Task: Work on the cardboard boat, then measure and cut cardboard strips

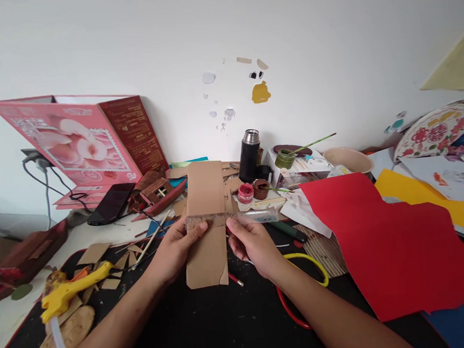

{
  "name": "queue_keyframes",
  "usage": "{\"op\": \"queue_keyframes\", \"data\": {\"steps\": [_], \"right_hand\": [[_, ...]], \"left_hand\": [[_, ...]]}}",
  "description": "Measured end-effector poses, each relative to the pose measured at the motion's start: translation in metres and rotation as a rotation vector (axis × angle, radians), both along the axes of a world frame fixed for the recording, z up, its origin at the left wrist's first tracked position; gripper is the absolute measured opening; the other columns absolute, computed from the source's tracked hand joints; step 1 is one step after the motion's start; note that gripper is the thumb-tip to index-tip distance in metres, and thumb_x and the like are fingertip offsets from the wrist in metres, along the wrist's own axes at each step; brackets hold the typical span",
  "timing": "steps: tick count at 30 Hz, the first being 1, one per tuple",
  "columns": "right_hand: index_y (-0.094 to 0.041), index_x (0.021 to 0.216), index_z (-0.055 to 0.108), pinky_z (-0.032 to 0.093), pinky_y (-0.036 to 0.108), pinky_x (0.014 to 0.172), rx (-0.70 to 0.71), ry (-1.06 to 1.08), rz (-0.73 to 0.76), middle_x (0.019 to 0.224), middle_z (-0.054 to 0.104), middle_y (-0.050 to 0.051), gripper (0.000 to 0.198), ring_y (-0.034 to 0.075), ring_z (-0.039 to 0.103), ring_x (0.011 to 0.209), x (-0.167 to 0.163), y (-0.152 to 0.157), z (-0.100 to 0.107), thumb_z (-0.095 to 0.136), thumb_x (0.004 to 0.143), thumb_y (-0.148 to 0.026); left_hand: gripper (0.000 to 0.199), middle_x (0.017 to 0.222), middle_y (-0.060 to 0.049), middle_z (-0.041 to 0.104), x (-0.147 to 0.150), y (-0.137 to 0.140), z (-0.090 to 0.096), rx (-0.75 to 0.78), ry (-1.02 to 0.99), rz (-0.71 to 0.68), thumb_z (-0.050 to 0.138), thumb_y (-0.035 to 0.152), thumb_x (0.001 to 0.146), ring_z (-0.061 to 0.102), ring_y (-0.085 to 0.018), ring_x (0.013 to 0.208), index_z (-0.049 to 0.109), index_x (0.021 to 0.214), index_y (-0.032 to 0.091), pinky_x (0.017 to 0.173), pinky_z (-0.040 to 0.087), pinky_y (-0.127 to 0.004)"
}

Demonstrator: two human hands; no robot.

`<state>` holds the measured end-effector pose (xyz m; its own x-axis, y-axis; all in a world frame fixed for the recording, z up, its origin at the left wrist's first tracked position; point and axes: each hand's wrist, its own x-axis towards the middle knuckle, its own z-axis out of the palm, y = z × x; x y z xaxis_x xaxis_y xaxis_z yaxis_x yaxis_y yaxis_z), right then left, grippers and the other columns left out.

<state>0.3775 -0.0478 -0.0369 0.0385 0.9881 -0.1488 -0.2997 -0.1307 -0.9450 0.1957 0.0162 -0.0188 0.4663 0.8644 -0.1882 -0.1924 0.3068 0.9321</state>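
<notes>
A long strip of brown cardboard [206, 189] is held up over the black mat. Across it lies a clear plastic ruler [259, 216], its right part sticking out past the cardboard's edge. My left hand [181, 246] grips the cardboard's left edge, the thumb pressing the ruler's left end against it. At the right edge of the cardboard, my right hand [252, 241] pinches the ruler with thumb on top and fingers curled below. Under the cardboard a red pencil [236, 279] pokes out, partly hidden.
A yellow glue gun [73, 291] lies at left among cardboard scraps. A black phone [111, 203] and model boat [160, 195] sit behind. Paint jars [245, 193], a black flask [250, 157] and red paper [396, 247] stand or lie at back and right.
</notes>
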Motion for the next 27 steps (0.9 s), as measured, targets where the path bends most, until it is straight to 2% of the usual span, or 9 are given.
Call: {"op": "queue_keyframes", "data": {"steps": [8, 16, 27], "right_hand": [[-0.022, 0.081, 0.057, 0.02, 0.02, 0.038, -0.01, -0.019, -0.001, 0.055, 0.055, -0.007, 0.061, 0.007, 0.04, 0.039, 0.0001, -0.0018, -0.001, 0.075, 0.08, -0.08], [-0.022, 0.083, 0.057, 0.019, 0.02, 0.039, -0.025, -0.019, 0.012, 0.055, 0.054, -0.007, 0.061, 0.007, 0.04, 0.04, 0.0006, -0.0016, -0.0009, 0.074, 0.08, -0.081], [-0.022, 0.085, 0.059, 0.02, 0.02, 0.039, -0.03, -0.007, 0.009, 0.056, 0.055, -0.007, 0.059, 0.007, 0.04, 0.039, 0.0002, -0.0019, -0.0003, 0.075, 0.08, -0.079]], "left_hand": [[0.048, 0.093, -0.007, 0.082, 0.0012, 0.0001, -0.0026, 0.032, 0.001, -0.015, 0.094, 0.052, 0.074, 0.074, -0.022, 0.069, 0.075, 0.105, 0.02, 0.066, 0.061, -0.033], [0.053, 0.094, -0.008, 0.083, 0.0012, -0.0009, 0.0008, 0.032, 0.033, -0.003, 0.095, 0.054, 0.07, 0.075, -0.025, 0.071, 0.075, 0.105, 0.02, 0.069, 0.06, -0.037], [0.051, 0.094, -0.008, 0.083, 0.0004, -0.0013, 0.0016, 0.037, 0.02, -0.01, 0.094, 0.054, 0.072, 0.073, -0.023, 0.07, 0.075, 0.105, 0.02, 0.068, 0.06, -0.035]]}}
